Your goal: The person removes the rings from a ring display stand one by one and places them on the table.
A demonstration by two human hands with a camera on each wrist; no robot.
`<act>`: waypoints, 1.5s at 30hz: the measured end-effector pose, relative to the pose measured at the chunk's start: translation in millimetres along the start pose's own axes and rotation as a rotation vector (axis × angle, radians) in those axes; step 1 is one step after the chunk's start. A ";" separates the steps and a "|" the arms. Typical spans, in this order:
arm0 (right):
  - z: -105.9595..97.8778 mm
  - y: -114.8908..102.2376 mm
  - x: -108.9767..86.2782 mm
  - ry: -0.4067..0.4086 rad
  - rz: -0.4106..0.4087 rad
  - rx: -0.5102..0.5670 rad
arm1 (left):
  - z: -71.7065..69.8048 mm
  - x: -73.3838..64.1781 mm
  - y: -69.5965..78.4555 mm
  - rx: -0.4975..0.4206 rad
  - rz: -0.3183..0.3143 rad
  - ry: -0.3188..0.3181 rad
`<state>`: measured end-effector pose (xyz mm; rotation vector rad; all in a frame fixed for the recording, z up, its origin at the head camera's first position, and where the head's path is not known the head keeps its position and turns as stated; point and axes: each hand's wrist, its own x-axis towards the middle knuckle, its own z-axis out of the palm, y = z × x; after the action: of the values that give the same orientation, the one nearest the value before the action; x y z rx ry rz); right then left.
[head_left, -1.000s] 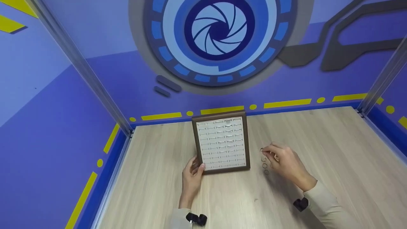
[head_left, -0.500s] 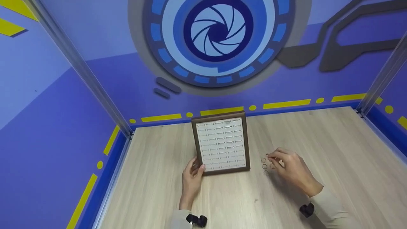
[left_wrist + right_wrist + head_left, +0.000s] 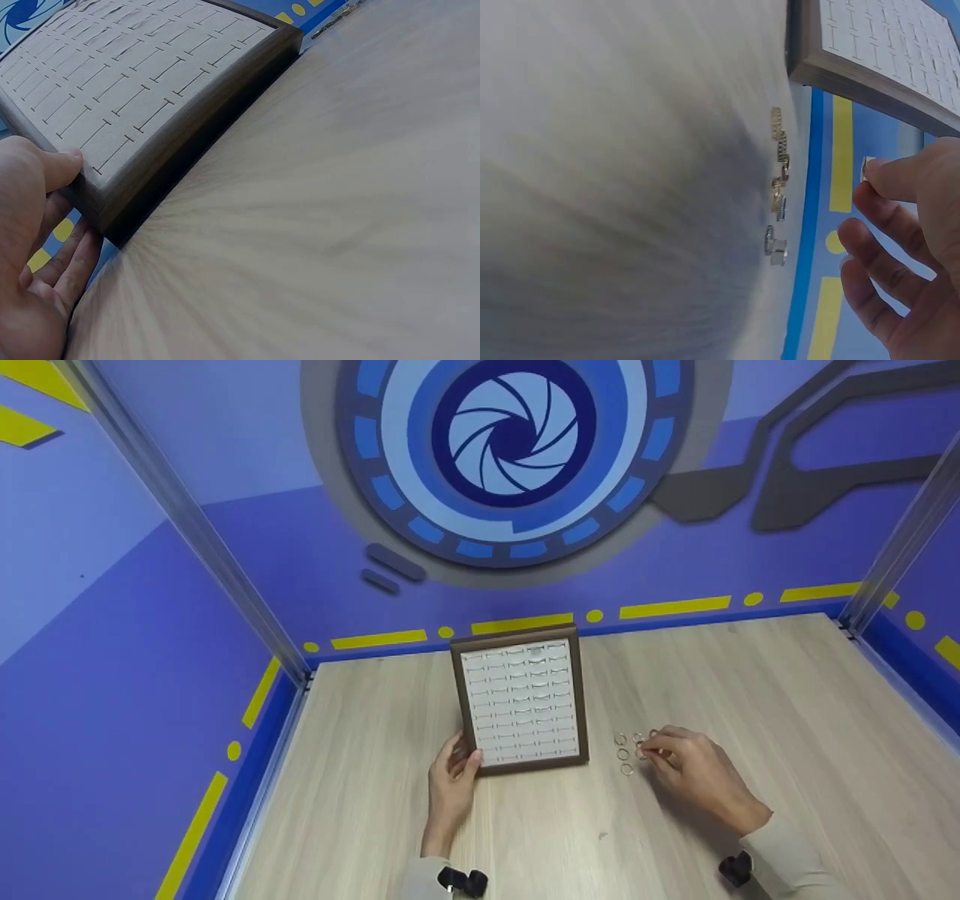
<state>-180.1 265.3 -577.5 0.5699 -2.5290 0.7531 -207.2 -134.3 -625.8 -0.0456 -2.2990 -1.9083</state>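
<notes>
A brown-framed ring display board (image 3: 521, 701) with rows of slots in a white pad leans upright on the table. Some slots near its upper right hold rings. My left hand (image 3: 451, 791) grips the board's lower left corner, thumb on the front and fingers behind, as the left wrist view also shows on the pad (image 3: 112, 82). Over several loose rings (image 3: 622, 754) to the right of the board, my right hand (image 3: 697, 772) pinches a small ring (image 3: 865, 168) between thumb and index finger. In the right wrist view the loose rings (image 3: 776, 195) stand beyond the hand, apart from the fingertips.
The wooden table (image 3: 360, 780) meets a printed blue wall (image 3: 360, 517) at the back. Metal posts (image 3: 225, 555) stand at the corners. Black wrist cameras (image 3: 463, 880) sit on both sleeves.
My right hand has moved right and a little toward me, bringing more of the loose rings into sight. The left hand and board have stayed in place.
</notes>
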 end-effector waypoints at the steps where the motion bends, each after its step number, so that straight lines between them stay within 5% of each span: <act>1: 0.4 1.1 -1.3 -0.009 0.006 -0.001 | -0.1 0.0 0.3 0.001 -0.003 -0.001; 22: 5.9 9.5 -14.0 -0.209 0.100 -0.052 | -0.4 -0.3 0.6 -0.017 0.009 0.017; 45: 5.7 7.7 -12.6 -0.240 0.101 -0.076 | 1.0 0.0 -2.2 -0.022 0.002 0.024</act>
<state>-175.2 271.1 -591.5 0.5388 -2.8129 0.6542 -207.6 -133.8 -628.1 -0.0274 -2.2617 -1.9234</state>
